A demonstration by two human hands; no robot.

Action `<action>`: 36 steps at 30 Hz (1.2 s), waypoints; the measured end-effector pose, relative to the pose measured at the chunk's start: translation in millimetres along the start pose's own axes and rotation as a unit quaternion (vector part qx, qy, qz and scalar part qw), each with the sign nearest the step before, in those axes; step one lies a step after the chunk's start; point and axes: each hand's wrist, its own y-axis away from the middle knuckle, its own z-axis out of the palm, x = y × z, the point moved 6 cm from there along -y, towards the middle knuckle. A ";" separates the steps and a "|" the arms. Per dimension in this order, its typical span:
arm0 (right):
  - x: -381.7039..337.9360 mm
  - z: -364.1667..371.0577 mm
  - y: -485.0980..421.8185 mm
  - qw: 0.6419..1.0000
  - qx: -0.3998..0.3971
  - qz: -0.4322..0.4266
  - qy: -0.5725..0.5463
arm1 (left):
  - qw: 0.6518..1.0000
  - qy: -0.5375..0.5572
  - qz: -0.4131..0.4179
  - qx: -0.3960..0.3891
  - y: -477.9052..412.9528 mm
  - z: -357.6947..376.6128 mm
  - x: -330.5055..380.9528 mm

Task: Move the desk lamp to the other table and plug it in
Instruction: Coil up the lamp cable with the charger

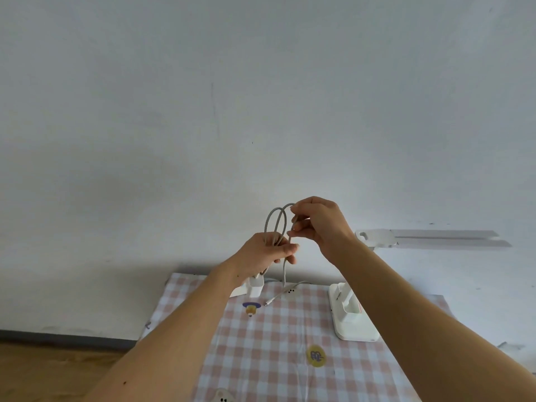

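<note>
both hands [269, 250] hold looped cable [277, 224] above checked table [261, 358].

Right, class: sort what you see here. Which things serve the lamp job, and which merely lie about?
Part of the job:
desk lamp
grey cable, looped in left hand and right hand
white plug adapter

Just there:
checked tablecloth
yellow round print

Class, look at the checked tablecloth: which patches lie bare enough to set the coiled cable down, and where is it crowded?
Bare: the near left of the tablecloth, between the lamp base and the left edge, broken only by printed motifs. Crowded: the far strip, where the white adapter and loose cable end lie under both hands.
</note>
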 end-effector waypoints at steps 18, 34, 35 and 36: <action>92.0 1.6 8.1 0.917 -0.191 0.099 0.337 | 0.944 0.270 0.038 0.183 -5.4 -36.5 22.3; 56.9 -23.6 -13.2 0.871 -0.031 -0.049 0.488 | 0.989 0.037 -0.042 0.139 -3.8 -42.8 -8.2; 50.7 -22.6 -13.4 0.884 -0.026 -0.055 0.464 | 0.990 0.033 -0.041 0.132 -4.0 -42.1 -8.5; 44.7 -22.2 -13.5 0.898 -0.017 -0.058 0.436 | 0.991 0.028 -0.036 0.124 -4.1 -40.8 -7.9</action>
